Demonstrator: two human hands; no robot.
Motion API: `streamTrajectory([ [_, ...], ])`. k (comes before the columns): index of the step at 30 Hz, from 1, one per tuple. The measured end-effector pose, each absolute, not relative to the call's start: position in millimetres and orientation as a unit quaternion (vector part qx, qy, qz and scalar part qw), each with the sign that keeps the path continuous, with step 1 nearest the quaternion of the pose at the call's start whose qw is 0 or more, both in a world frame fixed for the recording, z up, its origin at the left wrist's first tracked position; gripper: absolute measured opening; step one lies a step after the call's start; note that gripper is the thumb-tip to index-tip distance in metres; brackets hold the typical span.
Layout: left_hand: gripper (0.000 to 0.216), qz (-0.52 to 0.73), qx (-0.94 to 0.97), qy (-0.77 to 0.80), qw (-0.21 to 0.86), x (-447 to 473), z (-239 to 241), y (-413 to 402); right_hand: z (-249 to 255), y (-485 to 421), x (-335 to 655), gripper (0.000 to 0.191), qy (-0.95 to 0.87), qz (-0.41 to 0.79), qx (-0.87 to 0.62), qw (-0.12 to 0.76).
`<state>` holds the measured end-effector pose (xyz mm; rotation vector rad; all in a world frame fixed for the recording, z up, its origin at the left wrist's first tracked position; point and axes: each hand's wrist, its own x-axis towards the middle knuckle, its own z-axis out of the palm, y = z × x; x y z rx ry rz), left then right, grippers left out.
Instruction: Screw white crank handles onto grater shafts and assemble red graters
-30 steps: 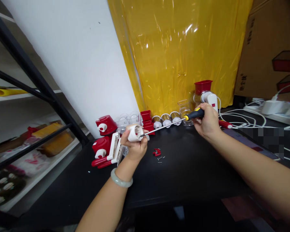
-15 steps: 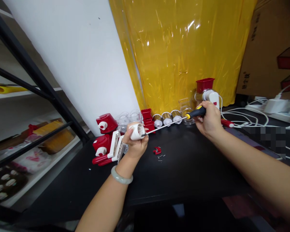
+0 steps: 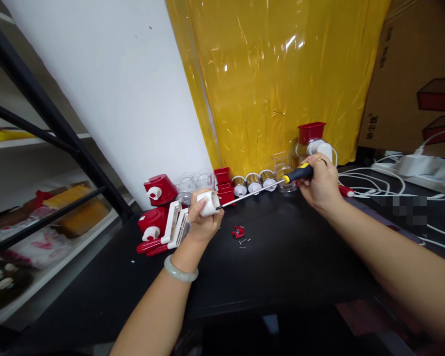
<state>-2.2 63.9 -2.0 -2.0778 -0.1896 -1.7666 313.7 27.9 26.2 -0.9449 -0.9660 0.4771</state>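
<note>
My left hand (image 3: 203,221) is closed around a white plastic cylindrical part (image 3: 208,203), its open end turned to the right. In my right hand (image 3: 320,182) is a long screwdriver (image 3: 298,174) with a black and yellow handle. Its shaft slants down to the left, and the tip meets the rim of the white part's opening; whether it sits on a screw I cannot tell. On the black table below lie a small red plastic piece (image 3: 238,232) and several loose screws (image 3: 244,242).
Red housings (image 3: 160,190) and white-and-red handles (image 3: 172,225) stand left of my left hand. Along the back are clear plastic cups, red hoppers (image 3: 224,184) and metal grater drums (image 3: 253,183). White cables (image 3: 385,180) and a power strip lie at the right. A black shelf frame (image 3: 59,123) borders the left.
Both hands keep their grip, and the screwdriver tip stays at the white part. The whole view has shifted slightly, so things appear a little further left.
</note>
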Motion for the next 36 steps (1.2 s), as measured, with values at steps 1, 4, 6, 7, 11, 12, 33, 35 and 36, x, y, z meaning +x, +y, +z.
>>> streamTrajectory([
  [1, 0.064, -0.633, -0.746, -0.065, 0.196, -2.5, -2.7, 64.9, 27.0, 27.7, 314.6, 0.037, -0.443, 0.212, -0.435, 0.754],
  [4, 0.07, -0.627, -0.75, -0.078, 0.194, -2.5, -3.5, 64.7, 26.9, 28.9, 318.3, 0.037, -0.45, 0.193, -0.432, 0.758],
  [6, 0.072, -0.619, -0.752, -0.097, 0.203, -1.1, -2.7, 61.5, 24.8, 31.3, 320.4, 0.036, -0.445, 0.188, -0.424, 0.766],
  [7, 0.072, -0.616, -0.752, -0.109, 0.206, -0.1, -2.1, 59.2, 23.4, 32.7, 321.0, 0.035, -0.44, 0.187, -0.42, 0.771],
  [11, 0.074, -0.612, -0.743, -0.179, 0.203, 4.9, 0.2, 49.6, 17.7, 38.2, 320.4, 0.034, -0.427, 0.191, -0.42, 0.778],
  [12, 0.075, -0.61, -0.742, -0.201, 0.193, 5.8, 0.6, 48.0, 16.5, 39.4, 319.9, 0.034, -0.422, 0.194, -0.424, 0.778],
  [33, 0.068, -0.466, -0.685, -0.443, -0.343, 20.2, 7.2, 35.7, 8.6, 56.7, 315.9, 0.022, -0.39, 0.274, -0.18, 0.86],
  [35, 0.069, -0.474, -0.676, -0.431, -0.364, 20.2, 8.2, 35.5, 10.6, 55.8, 315.2, 0.033, -0.388, 0.272, -0.184, 0.861],
  [36, 0.07, -0.48, -0.672, -0.421, -0.375, 20.3, 8.3, 35.5, 11.9, 55.3, 314.6, 0.04, -0.384, 0.275, -0.191, 0.861],
])
